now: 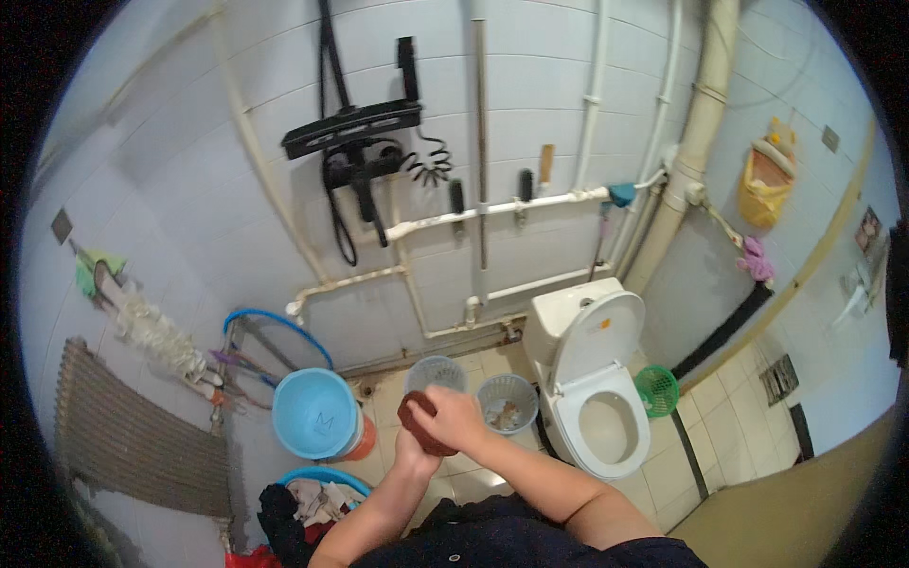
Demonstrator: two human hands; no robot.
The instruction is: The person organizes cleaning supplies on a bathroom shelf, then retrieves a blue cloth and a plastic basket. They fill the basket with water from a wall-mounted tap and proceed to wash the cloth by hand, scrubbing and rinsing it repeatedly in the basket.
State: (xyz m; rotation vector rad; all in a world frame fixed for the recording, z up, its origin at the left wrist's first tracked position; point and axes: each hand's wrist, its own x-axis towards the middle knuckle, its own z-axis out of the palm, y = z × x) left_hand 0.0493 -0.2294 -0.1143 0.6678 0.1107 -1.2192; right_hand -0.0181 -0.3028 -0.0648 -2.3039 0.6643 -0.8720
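A dark reddish-brown bundle (pixel 418 413), which looks like soft cloth, is held between both hands in front of my body. My right hand (pixel 453 417) lies over its top with the fingers curled round it. From below, my left hand (pixel 415 456) grips the same bundle, and most of its fingers are hidden behind it. Beneath the hands is the tiled floor, with a grey slotted basket (pixel 436 367) just beyond. To the left of my left arm sits a blue basin (pixel 327 471) heaped with clothes (pixel 308 502).
A light blue bucket (pixel 317 414) stands at left beside an orange one. On the right are a second slotted basket (pixel 516 378) with scraps inside, a white toilet (pixel 606 426) with its lid raised, and a green basket (pixel 657 390). Pipes and a black shower fixture (pixel 355 142) line the wall.
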